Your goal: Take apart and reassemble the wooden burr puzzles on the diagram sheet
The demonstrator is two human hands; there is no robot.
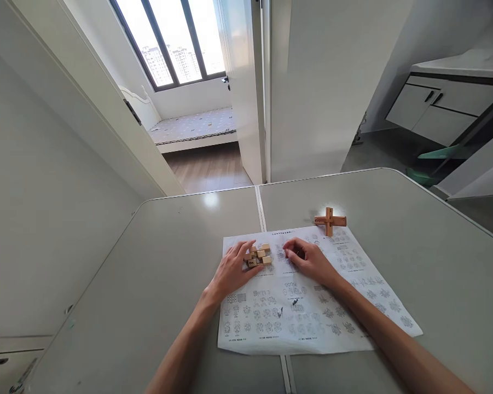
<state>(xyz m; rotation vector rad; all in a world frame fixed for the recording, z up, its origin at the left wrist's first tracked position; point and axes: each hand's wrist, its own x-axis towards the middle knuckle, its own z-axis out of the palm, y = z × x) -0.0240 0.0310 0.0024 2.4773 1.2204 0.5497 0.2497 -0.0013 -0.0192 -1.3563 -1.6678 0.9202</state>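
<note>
My left hand [232, 269] curves around a wooden interlocking puzzle [260, 254] made of pale blocks, with its fingers on the far side and the thumb along the near side. One block face bears a dark number. The puzzle rests on a printed sheet [271, 299] covered with small diagrams. To the right of the puzzle, my right hand [309, 262] rests on the same sheet. Its fingers are loosely curled, a gap shows between thumb and fingers, and nothing is visible in them.
A brown wooden cross-shaped puzzle [329, 221] stands at the sheet's far right corner. The grey table [180, 246] has a seam down its middle. Beyond are an open door [244, 82], a bed [197, 125] under a window, and a white cabinet [439, 104] at the right.
</note>
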